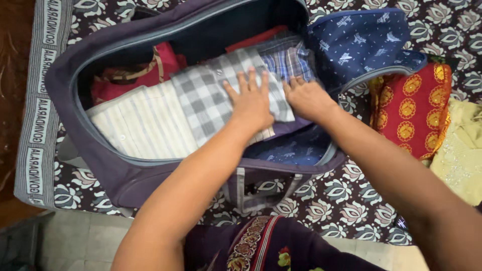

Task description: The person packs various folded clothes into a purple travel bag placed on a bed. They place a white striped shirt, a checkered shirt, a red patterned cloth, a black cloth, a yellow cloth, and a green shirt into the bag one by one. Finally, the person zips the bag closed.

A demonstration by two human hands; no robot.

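Observation:
An open purple travel bag [100, 165] lies on a floral bedsheet. Inside it, folded shirts lie side by side: a cream striped one [143, 123], a grey checked one [206, 95] and a blue plaid one [288, 60]. My left hand [249, 100] rests flat on the grey checked shirt, fingers spread. My right hand [307, 98] presses at that shirt's right edge, beside the blue plaid shirt, fingers tucked down into the bag. Red cloth [163, 62] shows deeper in the bag.
The bag's blue patterned lid [361, 42] is folded open at the upper right. A red garment with yellow discs [411, 108] and a pale yellow-green garment [462, 150] lie to the right on the sheet [331, 200]. Tiled floor [75, 241] shows at the bottom left.

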